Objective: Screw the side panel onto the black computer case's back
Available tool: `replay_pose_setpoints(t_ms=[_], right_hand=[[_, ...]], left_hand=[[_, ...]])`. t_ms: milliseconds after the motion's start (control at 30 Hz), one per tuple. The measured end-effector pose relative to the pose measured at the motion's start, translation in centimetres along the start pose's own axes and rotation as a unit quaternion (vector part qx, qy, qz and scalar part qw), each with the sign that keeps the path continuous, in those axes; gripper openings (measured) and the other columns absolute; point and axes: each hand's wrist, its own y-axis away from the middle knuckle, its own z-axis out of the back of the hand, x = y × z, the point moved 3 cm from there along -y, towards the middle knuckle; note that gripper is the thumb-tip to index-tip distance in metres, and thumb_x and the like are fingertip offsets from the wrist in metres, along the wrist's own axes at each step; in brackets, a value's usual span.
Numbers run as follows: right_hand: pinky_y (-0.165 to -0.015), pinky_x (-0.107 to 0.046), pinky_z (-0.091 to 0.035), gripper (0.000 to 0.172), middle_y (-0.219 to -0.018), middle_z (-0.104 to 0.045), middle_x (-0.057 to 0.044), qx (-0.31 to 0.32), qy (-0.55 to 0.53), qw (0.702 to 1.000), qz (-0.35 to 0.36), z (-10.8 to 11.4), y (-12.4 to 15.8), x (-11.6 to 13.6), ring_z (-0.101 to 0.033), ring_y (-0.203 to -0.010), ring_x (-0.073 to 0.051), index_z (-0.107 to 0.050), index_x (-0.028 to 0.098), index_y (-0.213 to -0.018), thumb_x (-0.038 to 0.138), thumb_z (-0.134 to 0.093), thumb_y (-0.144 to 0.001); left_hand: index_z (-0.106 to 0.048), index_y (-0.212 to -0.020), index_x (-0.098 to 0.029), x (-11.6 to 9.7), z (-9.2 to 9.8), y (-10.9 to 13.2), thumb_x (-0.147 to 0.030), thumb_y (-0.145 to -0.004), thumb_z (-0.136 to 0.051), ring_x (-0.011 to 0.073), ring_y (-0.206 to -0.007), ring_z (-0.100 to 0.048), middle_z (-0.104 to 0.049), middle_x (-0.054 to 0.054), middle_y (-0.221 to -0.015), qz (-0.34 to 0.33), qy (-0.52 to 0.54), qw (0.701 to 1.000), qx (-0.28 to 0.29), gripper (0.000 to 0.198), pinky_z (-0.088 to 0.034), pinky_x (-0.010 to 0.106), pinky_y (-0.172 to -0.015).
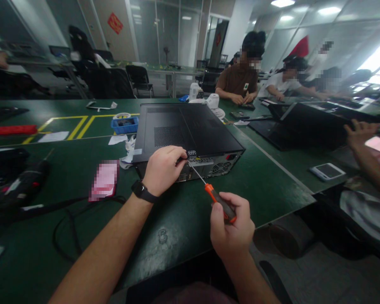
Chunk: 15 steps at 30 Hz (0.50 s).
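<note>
A black desktop computer case (174,126) lies on its side on the green table, its rear panel with the fan grille (221,168) facing me. My right hand (232,223) grips the orange and grey handle of a screwdriver (220,202). Its thin shaft points up and left to the top of the rear panel. At that edge, my left hand (166,166), with a black watch on the wrist, rests with its fingers pinched together beside the screwdriver's tip. Whatever those fingers hold is too small or hidden to make out.
Left of the case are a blue basket (124,125), a pink phone-like item (105,179), a power drill (28,181) and black cables. A white phone (327,172) lies right. Co-workers sit across the table and at right, where a person's hand (361,133) is raised.
</note>
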Motion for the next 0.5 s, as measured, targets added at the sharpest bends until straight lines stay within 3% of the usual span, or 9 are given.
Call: replay_pose_setpoints(t_ms=[167,333,500], right_hand=[[-0.050,-0.023,-0.051,0.018,-0.070,-0.073,0.000,-0.032,0.062,0.997,0.025,0.14,0.02,0.08,-0.068,-0.051,-0.014,-0.066,0.020,-0.101,0.036,-0.061,-0.096],[-0.048,-0.023,-0.048,0.022,-0.061,-0.067,0.003,0.009,0.066,0.997,0.031,0.28,-0.13,-0.23,-0.064,-0.047,-0.012,-0.064,0.020,-0.096,0.039,-0.055,-0.101],[-0.057,-0.028,-0.057,0.025,-0.084,-0.075,-0.004,-0.003,0.063,0.997,0.035,0.35,-0.06,0.27,-0.073,-0.064,-0.018,-0.060,0.020,-0.112,0.038,-0.060,-0.095]], left_hand=[[-0.070,-0.092,-0.021,0.06,-0.08,0.07,-0.014,-0.088,-0.070,0.0230,-0.102,-0.074,-0.079,0.006,-0.106,-0.003,0.007,1.000,-0.005,0.008,-0.059,0.042,-0.094],[-0.070,-0.091,-0.021,0.02,-0.03,0.05,-0.012,-0.088,-0.070,0.0236,-0.103,-0.074,-0.079,0.006,-0.106,-0.008,0.008,1.000,-0.011,0.010,-0.060,0.042,-0.095],[-0.071,-0.091,-0.021,0.05,-0.02,0.08,-0.012,-0.088,-0.070,0.0235,-0.103,-0.075,-0.079,0.006,-0.105,-0.010,0.009,1.000,-0.014,0.010,-0.060,0.043,-0.095]])
